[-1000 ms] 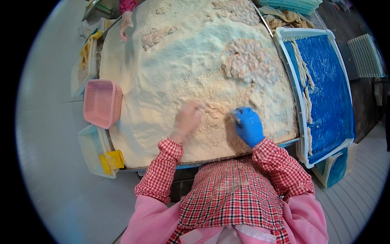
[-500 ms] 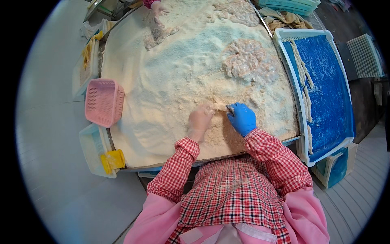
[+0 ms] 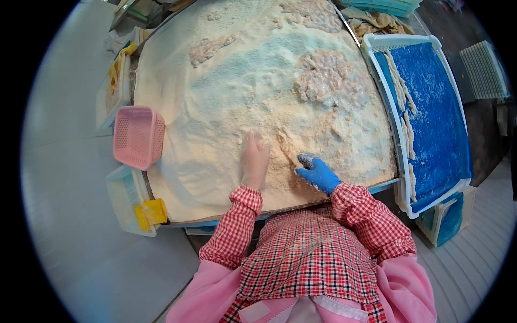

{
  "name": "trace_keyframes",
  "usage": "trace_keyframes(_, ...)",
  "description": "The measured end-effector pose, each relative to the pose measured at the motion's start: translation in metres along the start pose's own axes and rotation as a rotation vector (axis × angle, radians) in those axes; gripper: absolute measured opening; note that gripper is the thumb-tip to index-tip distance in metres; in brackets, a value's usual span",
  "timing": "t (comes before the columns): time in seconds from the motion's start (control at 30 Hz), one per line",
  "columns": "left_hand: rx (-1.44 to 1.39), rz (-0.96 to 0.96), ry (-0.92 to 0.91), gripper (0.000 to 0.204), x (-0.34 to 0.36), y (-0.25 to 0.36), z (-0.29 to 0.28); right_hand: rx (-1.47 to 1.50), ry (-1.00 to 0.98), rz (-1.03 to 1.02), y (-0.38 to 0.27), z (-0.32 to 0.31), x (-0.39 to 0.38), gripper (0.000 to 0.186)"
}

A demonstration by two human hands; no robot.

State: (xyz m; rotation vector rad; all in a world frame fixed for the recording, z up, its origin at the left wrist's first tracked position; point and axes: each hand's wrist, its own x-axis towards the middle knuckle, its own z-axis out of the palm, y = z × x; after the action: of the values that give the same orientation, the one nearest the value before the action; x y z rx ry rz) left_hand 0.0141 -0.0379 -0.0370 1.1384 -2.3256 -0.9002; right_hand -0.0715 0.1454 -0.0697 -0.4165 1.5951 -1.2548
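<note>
Pale crumbs cover the broad table (image 3: 215, 124) in front of me. My left hand (image 3: 254, 161), in a thin clear glove, rests on the crumbs with its fingers stretched out and nothing seen in them. To its right, my right hand (image 3: 319, 175) wears a blue glove with crumb-caked fingertips. Its thumb and fingers close around the near end of a crumb-coated strip (image 3: 287, 146), which looks like raw meat and slants away to the far left. Farther off, a pile of wet, pinkish raw strips (image 3: 328, 78) sits on the crumbs.
On the right stands a white-rimmed tray (image 3: 462, 121) with a blue lining and several coated strips (image 3: 405, 116) along its left side. A pink basket (image 3: 139, 135) sits at the table's left edge, above a tub with a yellow cloth (image 3: 151, 213). More raw pieces (image 3: 211, 49) lie far off.
My left hand has moved left, off the strip, and its fingers have straightened. My right hand has come nearer to me, and the strip now slants. Another person's hand has left the far side.
</note>
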Motion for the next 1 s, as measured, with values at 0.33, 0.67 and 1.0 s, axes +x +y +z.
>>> trace_keyframes(0.33,0.019,-0.009,-0.372,0.024,-0.055,0.039,0.001,0.691,-0.098,0.398,-0.015,-0.011,0.004,0.038)
trace_keyframes(0.67,-0.571,-0.465,-0.471,0.017,-0.054,0.044,-0.031,1.19,-0.039,0.148,-0.038,0.001,0.029,0.035)
trace_keyframes(1.0,-0.013,0.104,-0.167,0.034,-0.044,0.087,0.02,1.584,-0.095,-0.043,-0.029,-0.004,0.036,0.041)
